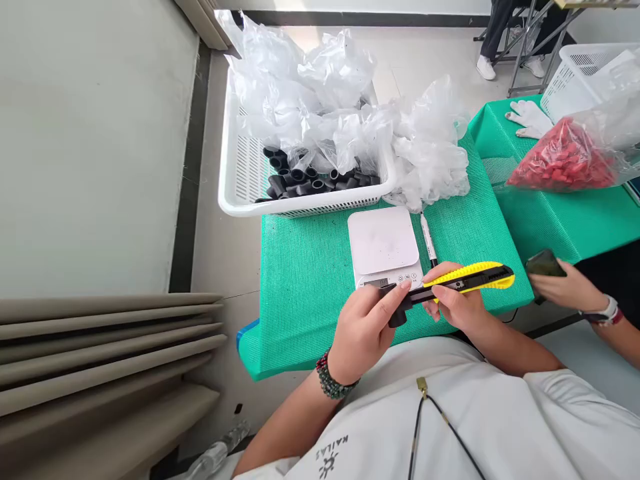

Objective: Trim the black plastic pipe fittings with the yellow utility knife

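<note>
My left hand (361,328) is closed around a small black pipe fitting (399,316), in front of my body. In my right hand (461,307) is a yellow and black utility knife (483,275), its handle pointing right. The knife's front end lies against the fitting, or just over it; I cannot see exactly where the blade meets it. Just beyond my hands sits a white digital scale (384,241) with nothing on its plate. A white marker (427,239) with a black end lies to the scale's right.
A white plastic basket (235,205) holds black pipe fittings (317,183) and clear plastic bags (300,87). More clear bags (430,160) lie beside it on the green-covered table (305,280). At right are a bag of red pieces (565,157), a white glove (531,119) and another person's hand with a phone (545,265).
</note>
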The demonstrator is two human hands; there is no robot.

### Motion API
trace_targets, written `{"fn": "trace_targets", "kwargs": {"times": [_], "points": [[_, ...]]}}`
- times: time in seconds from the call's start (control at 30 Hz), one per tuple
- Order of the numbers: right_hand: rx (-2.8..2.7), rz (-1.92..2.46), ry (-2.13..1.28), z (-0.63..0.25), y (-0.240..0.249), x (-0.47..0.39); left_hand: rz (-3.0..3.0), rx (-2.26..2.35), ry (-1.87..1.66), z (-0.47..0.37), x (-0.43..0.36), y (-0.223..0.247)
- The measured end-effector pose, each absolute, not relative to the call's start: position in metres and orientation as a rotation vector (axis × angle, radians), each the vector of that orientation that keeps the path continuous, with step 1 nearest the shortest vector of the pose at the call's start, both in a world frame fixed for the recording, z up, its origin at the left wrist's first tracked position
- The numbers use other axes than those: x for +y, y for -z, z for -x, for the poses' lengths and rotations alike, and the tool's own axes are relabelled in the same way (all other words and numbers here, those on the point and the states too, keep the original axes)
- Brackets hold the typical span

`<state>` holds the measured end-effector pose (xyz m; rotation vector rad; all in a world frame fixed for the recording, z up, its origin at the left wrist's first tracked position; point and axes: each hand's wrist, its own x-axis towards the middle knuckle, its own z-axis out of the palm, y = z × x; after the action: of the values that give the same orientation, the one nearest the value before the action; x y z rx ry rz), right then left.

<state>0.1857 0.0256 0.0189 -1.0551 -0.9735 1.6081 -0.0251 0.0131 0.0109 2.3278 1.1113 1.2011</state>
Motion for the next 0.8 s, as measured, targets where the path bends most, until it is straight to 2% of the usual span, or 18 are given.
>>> {"fn": "trace_targets", "kwargs": {"times": [0.13, 0.33, 0.43, 0.6, 0.7, 0.8], "points": [[-1.013, 1.059, -1.599, -0.187, -0.015, 0.022, -2.492, 1.260, -1.398, 0.031, 0.020, -0.015], [-1.079, 0.983, -1.566, -0.190, -0.011, 0.019, -2.218, 0.875, -1.547, 0.027, 0.018, -0.014], [-1.138, 0.953, -1.513, -0.189, -0.015, 0.020, -1.759, 0.915, -1.468, 0.020, 0.012, -0.015], [-1.326, 1.113, -1.265, -0.186, -0.027, 0.019, -0.765, 0.893, -1.086, 0.012, 0.007, -0.021], [-1.325, 1.156, -1.236, -0.186, -0.026, 0.019, -0.711, 0.821, -1.042, 0.012, 0.008, -0.022], [-1.175, 1.072, -1.397, -0.187, -0.018, 0.022, -1.053, 0.745, -1.086, 0.015, 0.007, -0.016]]}}
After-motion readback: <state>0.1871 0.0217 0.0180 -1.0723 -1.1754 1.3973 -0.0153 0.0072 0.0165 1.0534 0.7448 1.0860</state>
